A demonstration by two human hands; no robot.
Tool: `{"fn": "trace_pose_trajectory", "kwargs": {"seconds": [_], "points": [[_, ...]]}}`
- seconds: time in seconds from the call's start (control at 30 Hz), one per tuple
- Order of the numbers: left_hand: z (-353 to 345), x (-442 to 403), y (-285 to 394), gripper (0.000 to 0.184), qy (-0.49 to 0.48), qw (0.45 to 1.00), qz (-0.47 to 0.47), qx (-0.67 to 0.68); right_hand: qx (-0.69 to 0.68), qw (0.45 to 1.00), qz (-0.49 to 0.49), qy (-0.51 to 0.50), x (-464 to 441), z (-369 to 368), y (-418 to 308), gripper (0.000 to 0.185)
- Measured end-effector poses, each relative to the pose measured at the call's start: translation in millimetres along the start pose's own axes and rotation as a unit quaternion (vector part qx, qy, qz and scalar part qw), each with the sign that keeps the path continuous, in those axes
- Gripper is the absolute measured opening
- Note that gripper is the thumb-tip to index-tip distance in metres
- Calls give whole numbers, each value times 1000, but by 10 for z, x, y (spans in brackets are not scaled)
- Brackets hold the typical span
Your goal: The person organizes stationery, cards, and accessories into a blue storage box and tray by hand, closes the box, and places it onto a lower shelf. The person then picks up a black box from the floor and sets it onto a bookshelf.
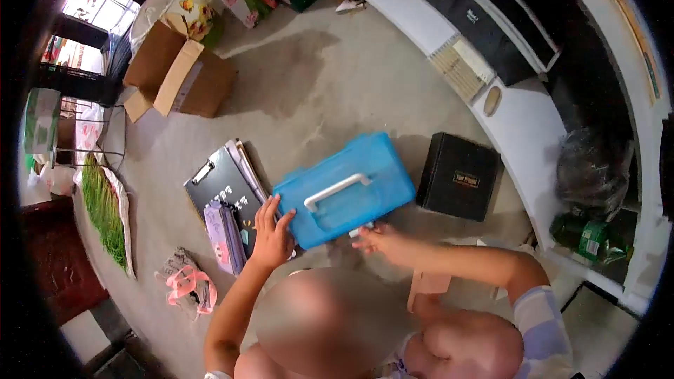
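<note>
A blue translucent plastic storage box [390,181] with a white carry handle [337,192] sits on the floor in front of me, its lid down. My left hand [272,236] rests against the box's left end, fingers stretched out and thumb apart. At the box's near side, my right hand [382,242] has its fingers closed on a small white latch [361,230]. Left of the box lie a black clipboard [230,181] with white lettering and a lilac pencil case [223,237]. A black box [460,177] with a small label stands to the right.
An open cardboard box [203,84] stands at the back left. A pink and grey bag [188,282] and green stalks in a white wrapper [104,210] lie on the left. Along the right runs a white shelf unit [523,116] with a dark plastic bag [593,168].
</note>
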State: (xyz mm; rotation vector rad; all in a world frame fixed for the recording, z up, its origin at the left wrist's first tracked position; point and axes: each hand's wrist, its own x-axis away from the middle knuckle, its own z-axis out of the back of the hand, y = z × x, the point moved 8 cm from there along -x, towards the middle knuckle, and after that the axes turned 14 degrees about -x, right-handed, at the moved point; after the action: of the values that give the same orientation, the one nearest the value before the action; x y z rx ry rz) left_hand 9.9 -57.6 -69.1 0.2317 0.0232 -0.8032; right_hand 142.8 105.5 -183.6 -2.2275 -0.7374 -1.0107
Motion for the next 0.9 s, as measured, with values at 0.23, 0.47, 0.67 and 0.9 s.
{"fn": "trace_pose_trajectory", "kwargs": {"seconds": [0.23,0.47,0.67,0.9], "points": [[166,-247,57,54,-27,997,36,66,38,999,-9,22,-49,36,22,33],[51,-301,430,96,-35,997,-63,27,13,1000,-13,10,20,-5,-31,27],[-39,-302,528,90,-89,993,-77,-33,1,1000,-13,-18,-105,284,96,27],[107,-249,770,56,-60,984,-155,-65,131,990,-19,56,-306,513,205,31]]}}
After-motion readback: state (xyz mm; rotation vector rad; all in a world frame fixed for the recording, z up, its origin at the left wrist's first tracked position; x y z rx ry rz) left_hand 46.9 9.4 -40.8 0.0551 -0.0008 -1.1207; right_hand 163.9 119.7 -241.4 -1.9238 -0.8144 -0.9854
